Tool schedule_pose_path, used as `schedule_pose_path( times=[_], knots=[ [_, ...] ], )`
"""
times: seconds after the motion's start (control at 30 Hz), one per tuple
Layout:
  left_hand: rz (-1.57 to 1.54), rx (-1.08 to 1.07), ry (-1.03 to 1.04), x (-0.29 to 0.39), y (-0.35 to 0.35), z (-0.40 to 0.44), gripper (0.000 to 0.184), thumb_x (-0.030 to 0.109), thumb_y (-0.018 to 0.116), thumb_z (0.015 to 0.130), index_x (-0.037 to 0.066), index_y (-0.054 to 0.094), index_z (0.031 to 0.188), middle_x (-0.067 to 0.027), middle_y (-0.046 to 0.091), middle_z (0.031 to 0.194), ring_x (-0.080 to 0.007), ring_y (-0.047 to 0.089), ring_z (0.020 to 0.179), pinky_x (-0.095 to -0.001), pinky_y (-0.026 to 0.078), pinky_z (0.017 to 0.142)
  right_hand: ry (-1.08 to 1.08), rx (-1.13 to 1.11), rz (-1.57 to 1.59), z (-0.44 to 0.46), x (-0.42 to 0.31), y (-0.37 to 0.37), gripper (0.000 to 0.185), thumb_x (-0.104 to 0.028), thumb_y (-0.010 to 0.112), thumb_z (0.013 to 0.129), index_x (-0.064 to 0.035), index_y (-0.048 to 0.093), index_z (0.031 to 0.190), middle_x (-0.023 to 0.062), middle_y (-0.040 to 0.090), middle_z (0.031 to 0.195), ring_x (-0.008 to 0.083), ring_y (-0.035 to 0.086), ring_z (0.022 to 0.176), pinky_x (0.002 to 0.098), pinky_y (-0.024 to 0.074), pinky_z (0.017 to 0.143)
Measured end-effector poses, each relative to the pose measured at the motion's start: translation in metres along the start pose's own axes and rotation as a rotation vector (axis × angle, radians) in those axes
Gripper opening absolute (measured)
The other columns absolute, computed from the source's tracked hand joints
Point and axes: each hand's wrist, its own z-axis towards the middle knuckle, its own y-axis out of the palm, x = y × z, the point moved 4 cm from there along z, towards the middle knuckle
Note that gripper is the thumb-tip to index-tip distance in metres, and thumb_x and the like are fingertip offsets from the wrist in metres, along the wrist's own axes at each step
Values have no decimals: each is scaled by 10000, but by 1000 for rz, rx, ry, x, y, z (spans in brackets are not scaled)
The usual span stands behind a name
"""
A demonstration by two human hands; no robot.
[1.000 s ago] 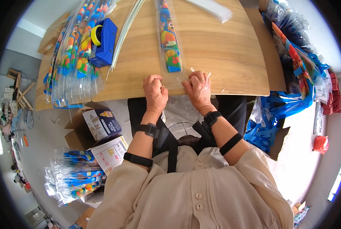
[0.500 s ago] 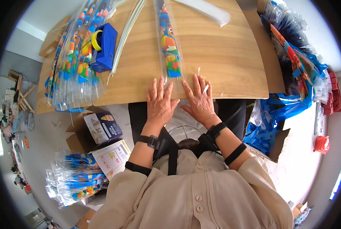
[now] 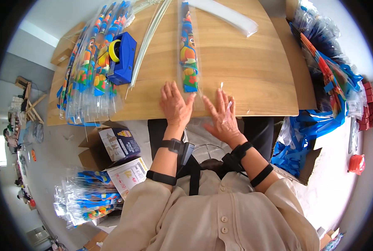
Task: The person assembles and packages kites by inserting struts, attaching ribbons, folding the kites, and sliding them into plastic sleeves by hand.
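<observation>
One wooden table takes up the upper middle of the view and serves as the reference for all positions below. Along its left side lies a pile of plastic-sleeved, cartoon-printed rolls, their clear ends reaching over the near edge. Beyond the right edge, at floor level, a cardboard carton holds blue strips. Below the near edge, to the left, sit a printed carton and, farther down, a bundle of similar sleeved packages.

A single sleeved cartoon print lies on the middle of the table, lengthwise, its blue-tipped end towards the near edge. A stack of clear plastic sleeves rests at the far side, right of the middle. Thin whitish sticks (fanned slightly at the near end) lie left of the middle. Against the left-hand pile stands a blue tape dispenser.

Both hands are at the near edge of the table. The left hand is palm down, fingers extended, thumb apart from them and at the sleeve's near end (contact with the film cannot be determined). The right hand is also palm down, fingers spread, index fingertip just beside the sleeve. Neither is closed on anything.

Smallest items: a yellow tape roll in the dispenser, left of the table's middle, and a translucent strip across the right hand's fingers at the near edge.
</observation>
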Motion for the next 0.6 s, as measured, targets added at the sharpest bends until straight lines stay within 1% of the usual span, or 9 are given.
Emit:
schedule_pose_path(
  times=[0.07, 0.23, 0.33, 0.4, 0.43, 0.5, 0.53, 0.57, 0.6],
  knots=[
    [214, -71, 90, 5, 11, -7, 712, 402, 625, 869, -18, 363, 1380, -207, 366, 1443, -370, 319, 1344, -518, 257, 1089, -44, -39, -18, 0, -7, 1, 1005, -438, 792, 656, -148, 292, 1477, 273, 224, 1501, 411, 199, 1414, 541, 166, 1129],
    [141, -82, 87, -16, 12, -2, 643, 307, 625, 866, 0, 379, 1375, -199, 365, 1446, -366, 320, 1344, -516, 243, 1095, -14, -54, 11, 7, 5, 8, 1016, -354, 821, 627, -68, 308, 1456, 286, 222, 1493, 414, 199, 1412, 543, 195, 1131],
    [83, -7, -34, -2, 4, 12, 679, 347, 722, 776, -1, 453, 1294, -213, 482, 1309, -379, 451, 1222, -518, 376, 971, -69, -9, 61, 10, 6, 3, 985, -283, 801, 634, -33, 305, 1448, 252, 256, 1492, 395, 234, 1402, 516, 234, 1130],
    [-38, -108, -48, 10, 5, 26, 719, 374, 757, 725, -17, 476, 1258, -208, 593, 1138, -388, 583, 1031, -486, 472, 829, -99, 49, 210, 9, 10, 4, 826, -188, 769, 639, -26, 423, 1371, 183, 400, 1420, 370, 373, 1314, 493, 307, 1090],
    [-124, -85, -101, 10, 12, 31, 526, 328, 736, 748, 18, 543, 1127, -194, 652, 965, -395, 632, 845, -476, 499, 713, -113, 62, 215, 7, 13, 4, 826, -188, 769, 639, -26, 423, 1371, 183, 400, 1420, 370, 373, 1314, 493, 307, 1090],
    [-109, -149, -120, -3, 22, 41, 426, 297, 721, 764, 33, 553, 1053, -199, 653, 903, -392, 635, 821, -485, 494, 697, -151, 108, 355, 1, 20, 3, 615, -78, 725, 632, -29, 556, 1221, 129, 541, 1248, 350, 501, 1152, 461, 404, 1004],
    [-103, -229, -143, -8, 25, 45, 327, 266, 705, 779, 49, 564, 979, -204, 655, 841, -388, 638, 797, -495, 488, 680, -162, 119, 361, -2, 21, 3, 615, -78, 725, 632, -29, 556, 1221, 129, 541, 1248, 350, 501, 1152, 461, 404, 1004],
    [-149, -146, -126, -5, 4, 47, 207, 212, 656, 818, 53, 535, 868, -216, 647, 832, -395, 625, 825, -491, 479, 666, -138, 150, 412, -3, 24, 0, 544, -46, 710, 626, -32, 587, 1156, 120, 561, 1179, 347, 524, 1092, 451, 430, 965],
    [-141, -135, -119, -8, -14, 53, 207, 212, 656, 818, 53, 535, 868, -216, 647, 832, -395, 625, 825, -491, 479, 666, -111, 182, 463, -2, 27, -3, 477, -14, 695, 621, -34, 618, 1091, 112, 582, 1110, 344, 547, 1031, 440, 456, 925]
  ],
)
